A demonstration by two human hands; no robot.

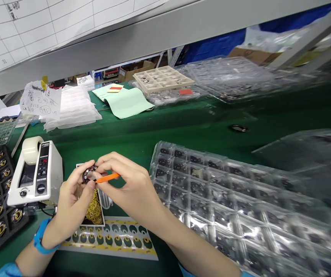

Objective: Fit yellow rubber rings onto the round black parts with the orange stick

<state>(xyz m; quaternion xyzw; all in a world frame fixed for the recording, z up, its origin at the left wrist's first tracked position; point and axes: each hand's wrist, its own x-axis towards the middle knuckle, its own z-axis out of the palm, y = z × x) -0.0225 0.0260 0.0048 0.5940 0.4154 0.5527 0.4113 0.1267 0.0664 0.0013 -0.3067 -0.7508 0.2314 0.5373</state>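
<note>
My left hand (pixel 77 196) has its fingertips pinched around a black ring (pixel 85 177), lifted off the bench (pixel 119 140), left of its middle and toward the near edge. My right hand (pixel 127 181) is closed on an orange tool (pixel 107 178) with a tapered tip. From that right grip the ring lies to the left, just at the tip; the tool's long axis runs left and slightly toward me. From here I can't tell whether it touches. The left hand is nearer the ring, which looks hard and glossy, paler spots round an open centre. Below, thin yellow loops (pixel 94 209) lie tangled in a white-rimmed box (pixel 102 214), beside a flat sticker strip (pixel 113 238). Rightward spreads a shiny, clear plastic blister tray (pixel 155 156); on the bench's left side, a matte black tray (pixel 17 230) stands by a smooth white tape dispenser (pixel 45 181).
</note>
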